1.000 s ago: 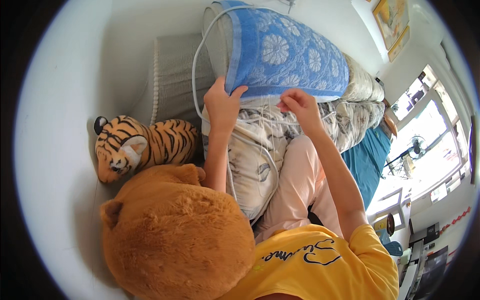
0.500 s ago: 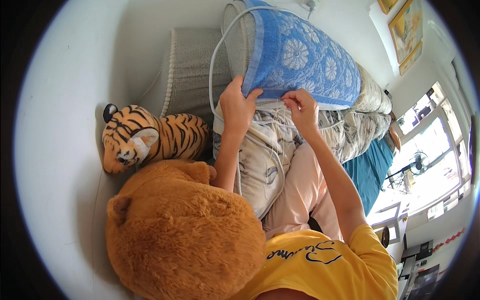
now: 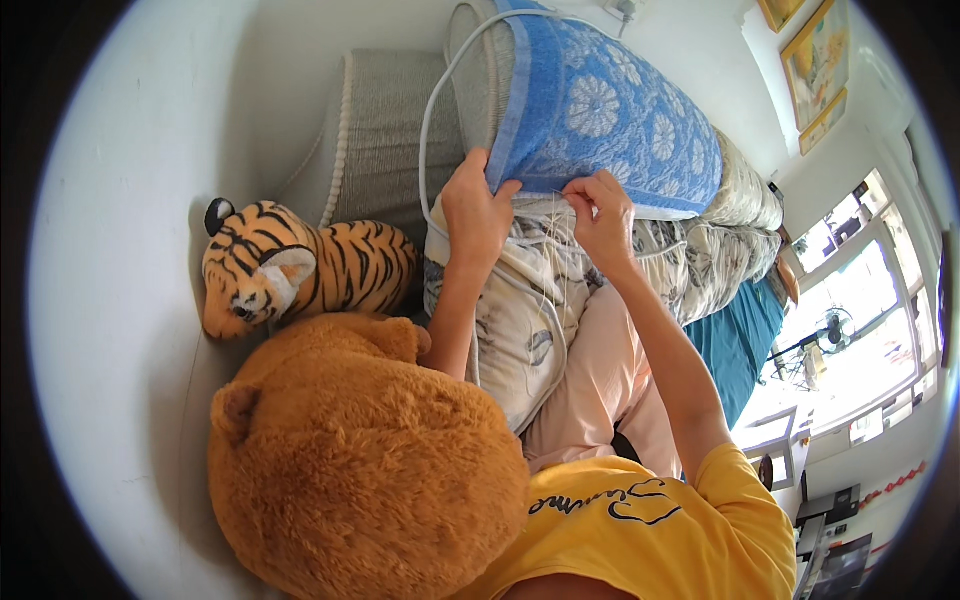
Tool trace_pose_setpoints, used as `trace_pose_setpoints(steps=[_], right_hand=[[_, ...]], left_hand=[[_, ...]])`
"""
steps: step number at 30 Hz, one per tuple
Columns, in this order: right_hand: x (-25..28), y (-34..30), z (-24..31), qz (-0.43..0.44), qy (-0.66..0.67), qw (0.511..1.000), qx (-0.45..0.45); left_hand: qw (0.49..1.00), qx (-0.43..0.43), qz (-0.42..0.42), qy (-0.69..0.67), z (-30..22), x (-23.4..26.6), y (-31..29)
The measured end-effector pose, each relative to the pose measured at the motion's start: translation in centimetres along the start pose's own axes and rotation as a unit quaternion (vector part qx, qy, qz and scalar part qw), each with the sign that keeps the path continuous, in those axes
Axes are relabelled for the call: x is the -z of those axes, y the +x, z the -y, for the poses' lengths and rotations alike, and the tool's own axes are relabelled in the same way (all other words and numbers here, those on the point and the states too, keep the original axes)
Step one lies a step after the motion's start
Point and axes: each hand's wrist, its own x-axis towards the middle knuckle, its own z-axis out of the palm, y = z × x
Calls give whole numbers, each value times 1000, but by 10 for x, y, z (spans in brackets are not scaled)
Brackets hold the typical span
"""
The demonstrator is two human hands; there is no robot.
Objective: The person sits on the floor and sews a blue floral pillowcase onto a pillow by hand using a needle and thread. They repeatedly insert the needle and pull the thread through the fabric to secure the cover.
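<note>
A blue pillowcase with white flower prints point(image 3: 610, 120) covers a pillow lying at the top centre. My left hand point(image 3: 476, 210) grips its lower open edge on the left. My right hand point(image 3: 600, 212) pinches the same edge a little to the right. Under both hands lies a white quilt with a grey leaf pattern point(image 3: 520, 310), and a white cable point(image 3: 428, 150) loops along the pillow's left side.
A striped tiger plush point(image 3: 290, 265) lies against the white wall on the left. A big brown plush bear point(image 3: 350, 460) sits close below it. A grey ribbed cushion point(image 3: 385, 140) stands behind. Teal bedding point(image 3: 735, 335) and a bright window point(image 3: 850, 300) are at the right.
The view has shifted so the pillow sits higher and further right. Both hands stay on the pillowcase edge, and my right hand has closed in toward my left.
</note>
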Motion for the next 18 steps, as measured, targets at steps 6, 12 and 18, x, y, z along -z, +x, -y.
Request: trace_pose_setpoints(steps=[6,12,18], right_hand=[[6,-2,-9,5,39,999,6],[3,3,-4,13,2,1000,12],[-1,6,12,-2,-59,998,38]], left_hand=[[999,21,2,-31,-2,0,0],[998,43,14,-40,-6,2,1],[998,33,-1,-45,-3,-1,0]])
